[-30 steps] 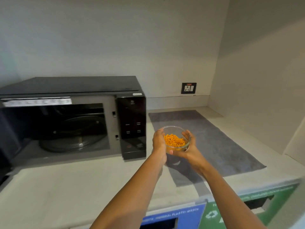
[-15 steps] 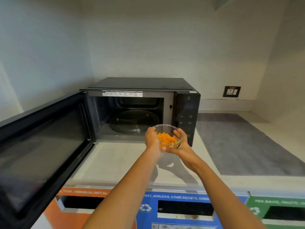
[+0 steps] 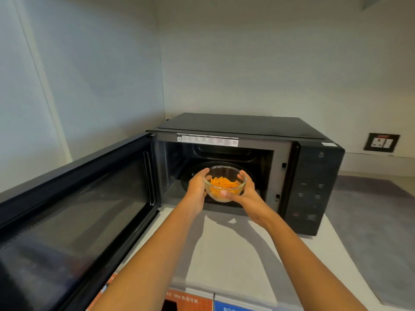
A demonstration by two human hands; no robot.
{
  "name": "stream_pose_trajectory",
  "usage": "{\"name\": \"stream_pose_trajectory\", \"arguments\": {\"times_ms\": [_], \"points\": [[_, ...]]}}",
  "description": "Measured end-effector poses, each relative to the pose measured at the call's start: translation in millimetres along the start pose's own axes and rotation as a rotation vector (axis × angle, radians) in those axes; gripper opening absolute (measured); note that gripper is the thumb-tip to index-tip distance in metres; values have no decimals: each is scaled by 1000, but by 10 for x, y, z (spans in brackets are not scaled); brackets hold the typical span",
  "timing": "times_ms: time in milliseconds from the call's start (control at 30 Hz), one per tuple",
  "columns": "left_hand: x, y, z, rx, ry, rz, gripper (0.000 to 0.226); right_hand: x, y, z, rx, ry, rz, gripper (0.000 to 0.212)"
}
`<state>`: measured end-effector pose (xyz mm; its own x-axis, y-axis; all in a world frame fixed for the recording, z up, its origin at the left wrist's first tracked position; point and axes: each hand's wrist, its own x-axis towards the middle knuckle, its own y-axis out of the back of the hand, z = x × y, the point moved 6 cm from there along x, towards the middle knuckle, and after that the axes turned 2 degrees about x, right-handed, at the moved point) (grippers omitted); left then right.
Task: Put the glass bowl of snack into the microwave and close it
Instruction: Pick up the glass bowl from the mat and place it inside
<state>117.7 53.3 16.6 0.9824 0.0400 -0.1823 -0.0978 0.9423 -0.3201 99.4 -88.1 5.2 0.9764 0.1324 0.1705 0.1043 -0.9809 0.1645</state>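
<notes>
A clear glass bowl with orange snack in it is held up in front of the open mouth of the black microwave. My left hand cups the bowl's left side. My right hand grips its right side and underside. The bowl hangs above the counter, just before the cavity, with the glass turntable behind it. The microwave door is swung wide open to the left.
The pale counter runs under my arms. A grey mat lies to the right of the microwave. A wall socket is at the back right. Labelled waste bins sit below the counter's front edge.
Both hands have carried the bowl left from over the grey mat to the front of the open cavity. My view has turned left and closer to the microwave.
</notes>
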Motion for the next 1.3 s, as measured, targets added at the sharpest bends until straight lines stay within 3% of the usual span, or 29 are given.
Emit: {"name": "stream_pose_trajectory", "arguments": {"times_ms": [100, 300, 600, 800, 1000, 1300], "points": [[307, 21, 65, -20, -19, -7, 38, 356, 18, 33, -11, 8, -14, 113], [917, -64, 215, -80, -51, 11, 33, 1018, 99, 30, 58, 47, -47, 63], [1466, -197, 176, -78, -28, 20, 27, 1481, 265, 260, 103, -41, 7, 43], [1712, -200, 99, -13, 29, 32, 35, 1617, 298, 322, 128, -39, 23, 44], [1841, -152, 25, -3, 53, 25, 36, 1695, 268, 496, 125, -93, 40, 64], [1930, -155, -107, -37, 66, 20, 27, 1727, 278, 665, 108, -125, 73, 64]]}}
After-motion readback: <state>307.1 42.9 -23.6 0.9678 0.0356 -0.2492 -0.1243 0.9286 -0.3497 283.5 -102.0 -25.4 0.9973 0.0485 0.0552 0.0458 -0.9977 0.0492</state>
